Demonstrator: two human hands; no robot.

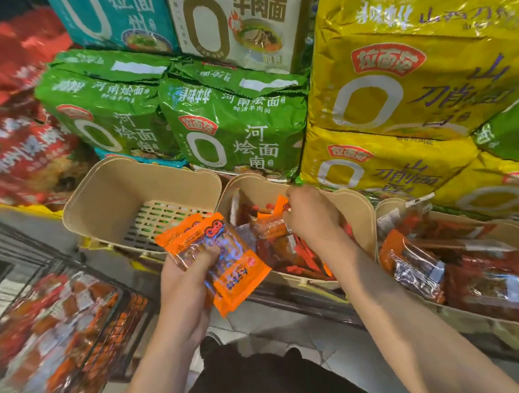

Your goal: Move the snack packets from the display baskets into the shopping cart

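A store aisle: stacked multipacks of instant noodles fill the back, green bags (pixel 232 127) in the middle, yellow bags (pixel 398 94) on the right, a teal bag (pixel 117 19) and a white bag (pixel 240 22) above, and blurred red bags (pixel 18 145) on the left. In front of them a row of tan display baskets stands on a low shelf with a dark front edge (pixel 305 300). The left basket (pixel 105 201) shows only its slotted floor. The middle basket (pixel 358 217) holds a heap of small red and orange snack packets (pixel 286 243). The right basket (pixel 500 234) is piled with red and clear-windowed packets (pixel 472 273).

The left hand (pixel 185 293) holds a bunch of orange packets (pixel 222 254) just in front of the left and middle baskets, thumb pressed across their clear fronts; its grip is closed on them. The right hand (pixel 312 217) reaches into the middle basket, its back to the camera, fingers curled down among the packets with an orange packet (pixel 281 204) showing at its fingertips; whether that grip has actually closed on it cannot be made out.

At lower left stands the black wire shopping cart (pixel 128 316), holding many red, orange and white packets (pixel 46 328), all blurred. The floor (pixel 276 327) below is pale grey tile. The person's dark clothing (pixel 265 380) shows at the bottom between the forearms.
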